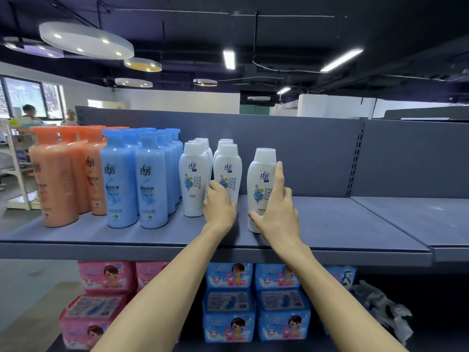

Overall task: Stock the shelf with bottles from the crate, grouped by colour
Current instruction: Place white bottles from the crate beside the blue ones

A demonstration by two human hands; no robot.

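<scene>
At frame centre, the left hand (218, 205) curls its fingers round a white shampoo bottle (227, 171); the right hand (278, 209), fingers straight, presses another white bottle (261, 189) on the grey shelf (355, 224).

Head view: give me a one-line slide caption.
Both hands steady white bottles on the grey shelf, left hand gripping one, right hand flat against another, beside blue bottles and orange bottles.

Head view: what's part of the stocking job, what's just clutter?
Job:
- orange bottles
- blue bottles
- white bottles
- lone white bottle, right hand against it
- left hand on a white bottle
- shelf

Not job:
- pink packs
- blue packs
- crumpled plastic
</scene>
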